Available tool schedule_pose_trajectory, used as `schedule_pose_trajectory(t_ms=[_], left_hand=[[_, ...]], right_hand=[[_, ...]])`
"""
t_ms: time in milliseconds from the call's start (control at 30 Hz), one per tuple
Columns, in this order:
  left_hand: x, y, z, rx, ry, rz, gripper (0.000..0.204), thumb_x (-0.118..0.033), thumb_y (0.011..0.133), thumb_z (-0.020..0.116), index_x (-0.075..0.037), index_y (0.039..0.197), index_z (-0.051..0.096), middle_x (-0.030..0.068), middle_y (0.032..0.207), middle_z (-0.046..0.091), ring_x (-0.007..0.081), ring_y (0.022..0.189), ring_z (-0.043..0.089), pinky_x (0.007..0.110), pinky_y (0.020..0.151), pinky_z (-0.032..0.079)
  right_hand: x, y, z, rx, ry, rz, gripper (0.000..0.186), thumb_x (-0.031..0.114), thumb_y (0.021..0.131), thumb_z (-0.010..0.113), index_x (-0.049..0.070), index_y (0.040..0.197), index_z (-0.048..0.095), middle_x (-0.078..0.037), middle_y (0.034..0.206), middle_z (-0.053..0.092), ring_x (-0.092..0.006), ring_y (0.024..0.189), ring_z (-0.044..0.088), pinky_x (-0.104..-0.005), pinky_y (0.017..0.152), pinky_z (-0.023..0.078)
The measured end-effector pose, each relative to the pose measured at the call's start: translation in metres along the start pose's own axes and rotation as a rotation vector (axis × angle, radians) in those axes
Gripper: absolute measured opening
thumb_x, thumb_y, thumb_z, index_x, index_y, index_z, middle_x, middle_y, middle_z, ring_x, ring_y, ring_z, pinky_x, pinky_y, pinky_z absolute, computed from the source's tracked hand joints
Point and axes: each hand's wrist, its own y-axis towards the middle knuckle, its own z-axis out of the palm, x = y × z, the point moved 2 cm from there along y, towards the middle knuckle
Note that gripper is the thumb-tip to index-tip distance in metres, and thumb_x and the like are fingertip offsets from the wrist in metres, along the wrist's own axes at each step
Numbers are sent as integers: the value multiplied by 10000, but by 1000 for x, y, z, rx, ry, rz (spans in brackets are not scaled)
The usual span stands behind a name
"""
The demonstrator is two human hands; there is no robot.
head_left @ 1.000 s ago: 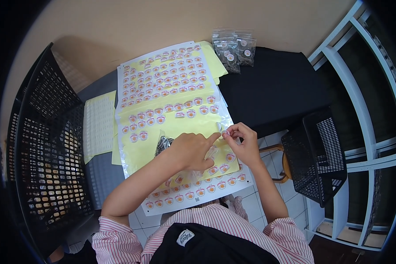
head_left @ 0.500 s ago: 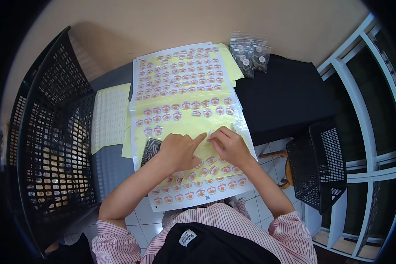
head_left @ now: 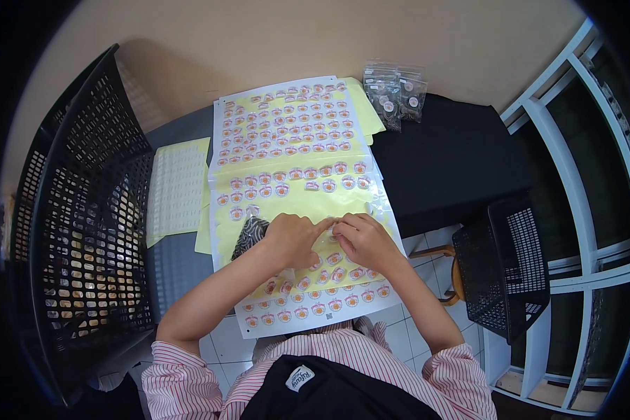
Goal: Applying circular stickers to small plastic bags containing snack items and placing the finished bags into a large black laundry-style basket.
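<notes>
1. The black crate (head_left: 84,231) on the person's left is the biggest thing in view, a mesh-walled basket standing against the worktop (head_left: 455,161), which is dark and runs to the right under the sheets. A smaller black mesh basket (head_left: 507,269) stands lower, by the person's right.
2. The sticker sheets (head_left: 294,140) lie overlapped down the middle of the worktop: yellow backing with rows of small round white-and-orange stickers. Judging by the rows, the far sheet is nearly full, while the near sheet (head_left: 308,308) shows a broad bare yellow band across its middle, so part of it seems already peeled and several rows near the person are left.
3. A pale sheet (head_left: 178,185) of small white rectangular labels on yellow backing lies to the left, partly off the main stack.
4. The left hand (head_left: 294,238) and right hand (head_left: 364,241) meet over the near sheet, at the lower edge of the bare band. Their fingers (head_left: 332,225) press together tip to tip, apparently pinching one sticker; it is too small to tell for certain.
5. A dark patterned item (head_left: 248,234) peeks from under the left hand.
6. Small clear bags (head_left: 395,91) with dark contents and round labels lie clustered at the far right corner of the sheets.
</notes>
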Motion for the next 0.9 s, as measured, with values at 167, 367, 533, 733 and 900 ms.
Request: schedule_pose_trajectory(t_ms=[167, 367, 533, 733, 900], left_hand=[[2, 3, 2, 12, -6, 6, 593, -285, 636, 621, -138, 1186, 452, 102, 637, 586, 268, 602, 603, 361, 557, 475], [3, 12, -3, 106, 13, -6, 546, -285, 624, 633, -125, 1118, 464, 92, 753, 615, 242, 695, 624, 337, 590, 490], [10, 14, -16, 99, -88, 17, 559, -281, 636, 595, -78, 1129, 428, 134, 682, 590, 311, 658, 598, 394, 595, 469], [31, -11, -50, -4, -329, -34, 446, -273, 735, 525, 16, 1057, 417, 161, 777, 594, 282, 693, 608, 378, 619, 477], [49, -56, -79, -329, -916, 66, 198, -140, 864, 439, 22, 978, 451, 108, 755, 597, 178, 701, 616, 293, 605, 496]], right_hand=[[-2, -1, -13, -52, 90, 137, 96, 28, 672, 613, 29, 752, 560, -81, 759, 552, -257, 713, 556, -344, 658, 446], [5, -6, -39, -251, 182, 266, 52, 35, 699, 622, 28, 734, 585, -63, 713, 580, -215, 678, 571, -305, 621, 428], [18, -11, -55, -351, 235, 376, 43, 35, 706, 631, 26, 730, 596, -61, 713, 598, -182, 677, 589, -277, 645, 430], [31, -13, -61, -490, 352, 482, 64, 55, 734, 645, 4, 738, 606, -59, 687, 612, -126, 663, 580, -246, 627, 430], [46, 2, -60, -598, 712, 570, 75, 46, 731, 660, -16, 733, 617, -43, 674, 620, -71, 653, 562, -212, 586, 423]])
